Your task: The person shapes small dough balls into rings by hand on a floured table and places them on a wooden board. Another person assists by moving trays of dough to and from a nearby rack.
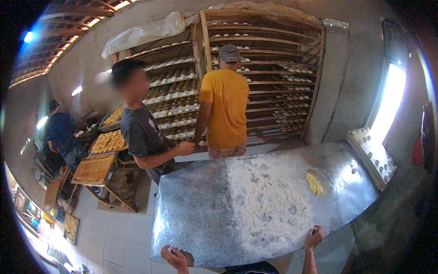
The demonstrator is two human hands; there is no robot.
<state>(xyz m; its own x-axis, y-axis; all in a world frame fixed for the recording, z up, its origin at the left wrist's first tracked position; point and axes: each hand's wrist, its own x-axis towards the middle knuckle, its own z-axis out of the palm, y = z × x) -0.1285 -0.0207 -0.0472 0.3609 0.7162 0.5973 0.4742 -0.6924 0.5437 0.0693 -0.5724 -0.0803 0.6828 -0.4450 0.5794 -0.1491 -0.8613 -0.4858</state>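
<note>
My left hand (174, 257) is at the near left edge of the metal-topped table (187, 201), fingers loosely bent and apart, holding nothing visible. My right hand (314, 236) is at the near edge farther right, fingers curled; whatever may be inside is too small to make out. Between and beyond them spreads white flour (269, 205), marked with round patches. A yellow smear of dough or fat (315, 183) lies right of the flour, beyond my right hand.
Racks of dough trays (283, 77) line the back wall. Two people (223, 109) (137, 128) stand across the table. At left another person (61, 130) works by a golden bun tray (107, 141) and a wooden stand (93, 170). Stacked boards with dough pieces (360, 141) lean at the table's right end.
</note>
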